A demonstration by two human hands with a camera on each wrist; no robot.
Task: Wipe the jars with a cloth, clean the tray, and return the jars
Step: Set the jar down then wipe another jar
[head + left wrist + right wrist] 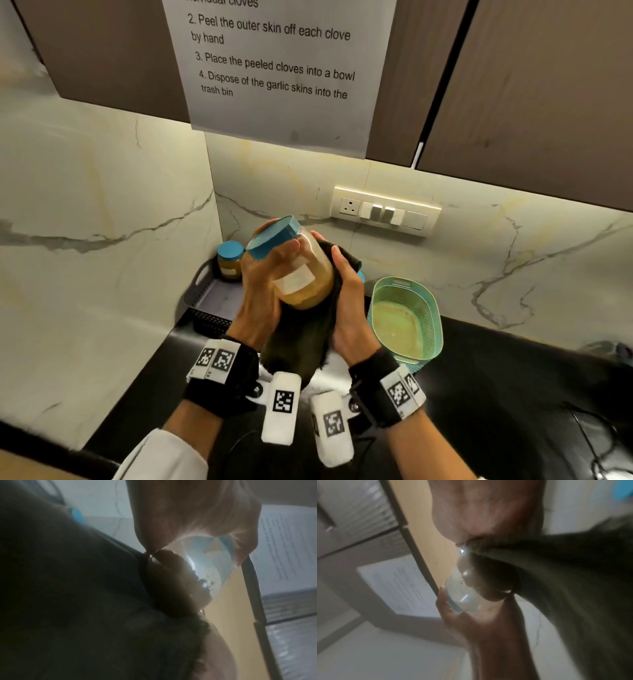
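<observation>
The head view alone shows the full layout. The black desk [513, 394] meets a marbled wall [85, 205], with brown cabinets [531, 85] overhead and a printed sheet [274, 68] taped to one door. A switch plate [385, 209] is set in the wall at 1 o'clock from the hands. A green basket [430, 308] stands on the desk at 3 o'clock from the hands. A grey tray [202, 277] sits in the corner at 9 o'clock, and a small jar [230, 259] with a blue lid stands upright in its far end.

The dark cloth [301, 339] hangs between the hands and wraps the far and lower side of the jar [303, 277]. The jar is held in the air above the desk, tilted, with its blue lid [272, 241] toward 11 o'clock. The left hand [262, 287] has its grip closed on the jar near the lid. The right hand [349, 298] has its grip closed around the cloth, pressing it against the jar.

The left wrist view adds the jar [214, 566] seen through its clear wall, with cloth [85, 601] filling the left of that picture. The right wrist view adds the left hand's fingers [447, 607] curled at the lid edge. Both wrist views are blurred.
</observation>
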